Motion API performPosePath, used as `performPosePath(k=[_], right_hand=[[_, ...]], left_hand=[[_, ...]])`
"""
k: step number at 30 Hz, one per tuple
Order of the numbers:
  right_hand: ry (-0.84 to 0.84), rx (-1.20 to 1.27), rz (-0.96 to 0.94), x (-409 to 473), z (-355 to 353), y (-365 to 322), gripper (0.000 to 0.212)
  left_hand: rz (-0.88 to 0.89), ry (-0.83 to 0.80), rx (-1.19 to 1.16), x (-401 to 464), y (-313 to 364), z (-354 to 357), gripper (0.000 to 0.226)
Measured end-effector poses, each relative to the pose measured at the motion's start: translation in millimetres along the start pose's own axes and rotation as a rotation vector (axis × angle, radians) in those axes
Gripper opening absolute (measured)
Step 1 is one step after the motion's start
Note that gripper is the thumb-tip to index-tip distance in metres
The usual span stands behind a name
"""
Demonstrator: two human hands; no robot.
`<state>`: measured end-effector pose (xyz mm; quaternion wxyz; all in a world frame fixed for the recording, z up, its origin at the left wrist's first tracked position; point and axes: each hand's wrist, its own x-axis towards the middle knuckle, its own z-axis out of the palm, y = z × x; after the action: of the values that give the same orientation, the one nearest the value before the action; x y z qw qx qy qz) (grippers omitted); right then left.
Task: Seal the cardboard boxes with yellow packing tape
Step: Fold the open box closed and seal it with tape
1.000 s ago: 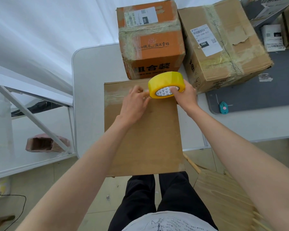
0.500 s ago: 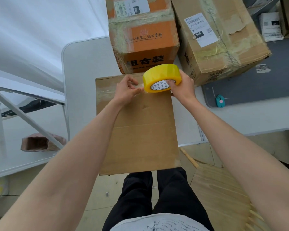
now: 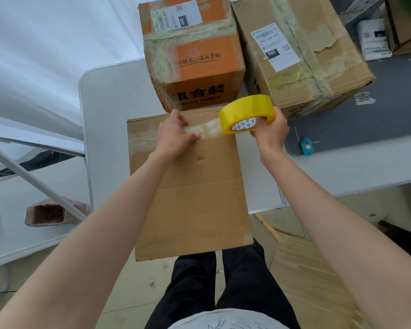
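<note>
Centre frame: plain box [image 3: 190, 186] overhangs white tabletop [image 3: 109, 110]; near edge hides tabletop rim. Left hand [image 3: 173, 138] pinches tape strip [image 3: 209, 129] end; right hand [image 3: 269, 136] grips yellow roll [image 3: 247, 112], fingertips hidden. Upper frame: taped boxes cut off. Curtain left.

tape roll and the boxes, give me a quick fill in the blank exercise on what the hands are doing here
1. The right hand grips the roll of ____ tape.
2. The left hand pinches the pulled-out strip of tape over the plain ____ box.
3. Behind that box stands a box with ____ printed panels.
4. The small teal cutter lies on the ____ mat.

Missing words: yellow; cardboard; orange; grey
</note>
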<state>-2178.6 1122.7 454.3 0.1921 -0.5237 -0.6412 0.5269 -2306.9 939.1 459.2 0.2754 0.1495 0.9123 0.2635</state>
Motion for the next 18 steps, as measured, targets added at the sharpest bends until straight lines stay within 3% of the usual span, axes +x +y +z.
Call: performPosePath(k=[3,5,10,18], right_hand=[[-0.153,0.306,0.369,-2.2,7.5,3.6,0.022],[-0.258,0.399,0.473,0.4,9.7,5.8,0.035],[-0.375,0.389,0.510,3.3,12.7,13.1,0.039],[-0.458,0.406,0.513,-26.0,26.1,28.5,0.046]], left_hand=[[0.223,0.096,0.401,3.2,4.8,-4.8,0.071],[0.266,0.075,0.546,8.4,8.1,-9.7,0.086],[0.128,-0.217,0.582,19.2,10.6,-14.6,0.091],[0.037,-0.323,0.509,28.2,3.6,-40.8,0.092]])
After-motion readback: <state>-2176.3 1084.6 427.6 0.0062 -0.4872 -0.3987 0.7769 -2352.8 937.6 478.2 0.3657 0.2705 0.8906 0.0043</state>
